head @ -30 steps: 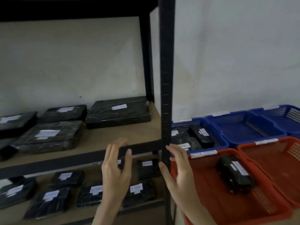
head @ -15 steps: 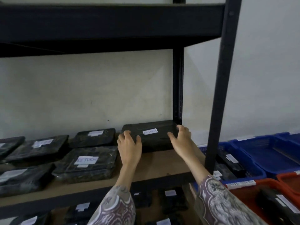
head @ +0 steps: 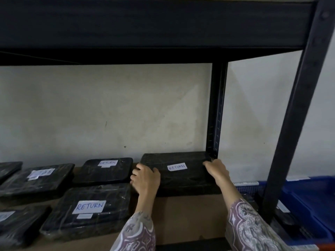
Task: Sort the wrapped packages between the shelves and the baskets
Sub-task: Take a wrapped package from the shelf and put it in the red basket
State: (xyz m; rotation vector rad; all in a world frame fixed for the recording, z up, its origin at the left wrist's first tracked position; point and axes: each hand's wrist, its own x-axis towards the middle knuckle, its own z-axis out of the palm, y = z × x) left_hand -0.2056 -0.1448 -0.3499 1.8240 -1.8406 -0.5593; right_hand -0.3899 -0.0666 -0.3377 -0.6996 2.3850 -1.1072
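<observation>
A black wrapped package (head: 178,176) with a white "RETURN" label lies at the back right of the wooden shelf (head: 190,218), against the rear post. My left hand (head: 145,179) grips its left end and my right hand (head: 216,170) grips its right end. Other black wrapped packages lie to the left: one labelled "RETURN" behind (head: 105,171), one labelled "RETURN" in front (head: 88,209), and another with a white label (head: 36,178). Blue baskets (head: 311,200) stand low at the right beyond the shelf frame.
A dark upper shelf (head: 154,24) spans overhead. Black metal posts stand at the rear right (head: 216,109) and front right (head: 297,105). More wrapped packages lie at the far left edge (head: 16,225). A pale wall is behind.
The view has closed in on the shelf. Both hands rose from in front of the lower shelf and now hold the ends of the back right package.
</observation>
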